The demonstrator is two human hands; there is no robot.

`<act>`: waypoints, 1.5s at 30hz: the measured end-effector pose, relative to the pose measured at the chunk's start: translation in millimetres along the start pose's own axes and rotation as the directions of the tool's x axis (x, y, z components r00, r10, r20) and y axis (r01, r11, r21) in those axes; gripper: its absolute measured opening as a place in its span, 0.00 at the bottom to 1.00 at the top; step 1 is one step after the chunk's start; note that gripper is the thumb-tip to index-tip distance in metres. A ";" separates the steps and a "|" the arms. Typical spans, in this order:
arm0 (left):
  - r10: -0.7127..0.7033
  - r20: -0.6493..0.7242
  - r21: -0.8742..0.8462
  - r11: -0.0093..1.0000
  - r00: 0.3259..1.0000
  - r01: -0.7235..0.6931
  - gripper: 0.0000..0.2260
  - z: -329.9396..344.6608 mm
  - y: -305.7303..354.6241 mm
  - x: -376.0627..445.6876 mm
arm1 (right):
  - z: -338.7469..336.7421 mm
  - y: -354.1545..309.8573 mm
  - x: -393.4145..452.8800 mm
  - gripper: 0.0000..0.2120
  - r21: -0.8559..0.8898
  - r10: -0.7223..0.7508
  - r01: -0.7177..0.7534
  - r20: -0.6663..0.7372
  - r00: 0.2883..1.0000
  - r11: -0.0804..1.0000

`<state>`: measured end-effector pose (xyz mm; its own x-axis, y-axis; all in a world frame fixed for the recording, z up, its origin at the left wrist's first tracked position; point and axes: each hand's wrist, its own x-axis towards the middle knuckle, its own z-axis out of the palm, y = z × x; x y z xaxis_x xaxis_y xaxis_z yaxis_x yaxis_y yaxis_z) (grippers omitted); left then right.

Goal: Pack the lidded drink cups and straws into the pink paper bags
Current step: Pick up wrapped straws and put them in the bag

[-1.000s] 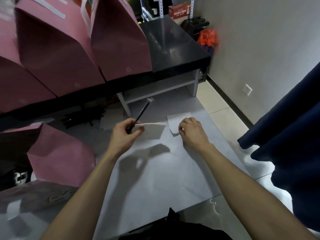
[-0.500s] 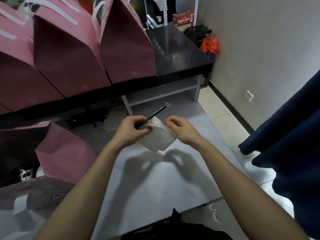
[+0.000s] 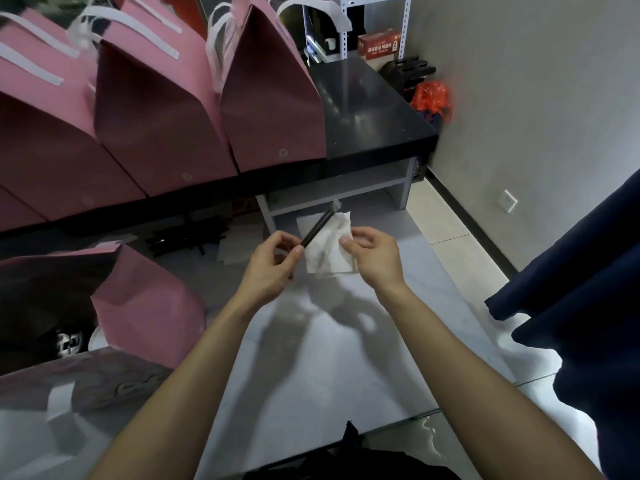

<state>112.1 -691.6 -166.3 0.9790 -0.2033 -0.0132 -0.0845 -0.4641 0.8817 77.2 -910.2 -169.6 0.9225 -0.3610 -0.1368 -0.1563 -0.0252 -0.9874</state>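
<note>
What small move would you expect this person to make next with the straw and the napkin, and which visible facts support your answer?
Probably bringing the two together, then carrying them to the open pink bag at the left. The left hand pinches the black wrapped straw, while the right hand pinches the white napkin directly beside it, both lifted above the grey surface. Neither item is in a bag yet.

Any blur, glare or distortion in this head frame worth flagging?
Head view: wide-angle bending at the edges; motion blur on the pink bags far left; ceiling-light glare on the black counter; both hands cast soft shadows on the grey surface.
</note>
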 end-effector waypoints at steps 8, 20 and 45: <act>-0.020 -0.071 -0.271 0.963 0.997 0.000 0.00 -36.1 7.9 -26.2 | 53.2 -43.3 -26.3 0.03 0.142 -0.178 0.147 0.237 0.955 0.979; 0.280 -0.301 0.145 0.958 0.912 -0.247 0.09 -211.3 78.3 -112.3 | 149.4 -181.1 -81.2 0.03 0.139 -0.596 0.580 0.237 0.767 0.803; 0.063 -0.043 0.453 0.891 0.997 -0.037 0.52 -387.7 -74.6 -176.0 | 370.4 -150.2 -150.2 0.11 -0.449 -0.099 0.803 0.888 0.449 -0.391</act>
<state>18.0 -287.0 -47.0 0.9788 -0.1948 0.0625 -0.1951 -0.7968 0.5719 92.9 -506.9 -30.2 0.7429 0.6685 -0.0343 0.6435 -0.6992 0.3116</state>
